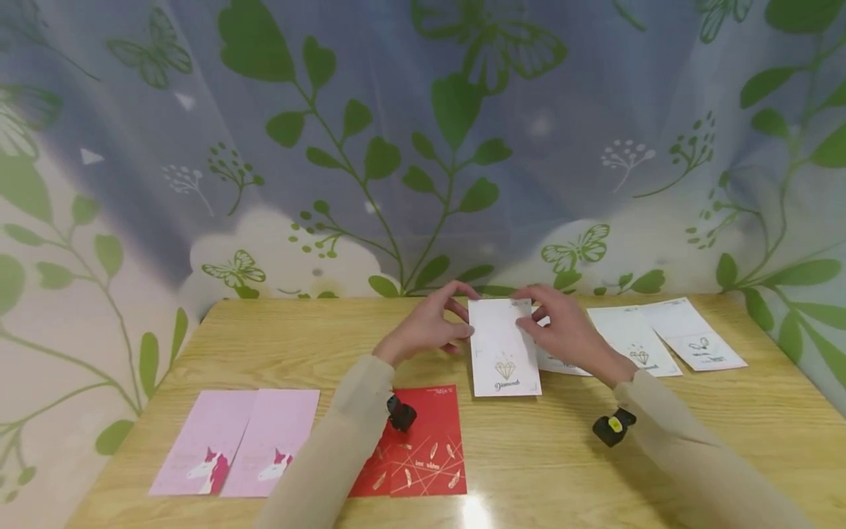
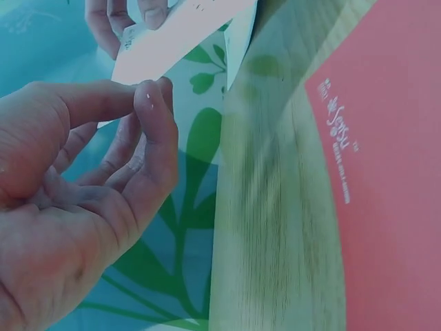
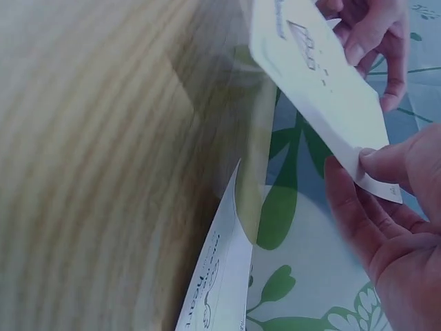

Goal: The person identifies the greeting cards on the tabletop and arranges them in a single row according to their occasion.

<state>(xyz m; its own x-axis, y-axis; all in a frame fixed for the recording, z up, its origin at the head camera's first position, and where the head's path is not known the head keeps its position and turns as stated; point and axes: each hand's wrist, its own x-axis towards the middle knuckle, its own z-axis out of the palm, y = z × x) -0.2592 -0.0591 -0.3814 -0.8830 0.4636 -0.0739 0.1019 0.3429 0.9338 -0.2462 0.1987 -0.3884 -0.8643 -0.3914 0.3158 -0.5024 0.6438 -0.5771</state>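
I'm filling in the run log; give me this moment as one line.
left hand: pinches white diamond envelope far edge | right hand: pinches same envelope | envelope: lifted off table | nearby: red envelope, pink envelopes

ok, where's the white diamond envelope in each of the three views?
Head: white diamond envelope at table centre, held between left hand and right hand.
Left wrist: top centre, past the left-hand fingers.
Right wrist: upper right, right-hand thumb pinching its corner.
Shared landmark: the wooden table.

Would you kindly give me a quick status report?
Both hands, left hand and right hand, pinch the white diamond envelope by its top. Other envelopes lie alongside, none blocking.
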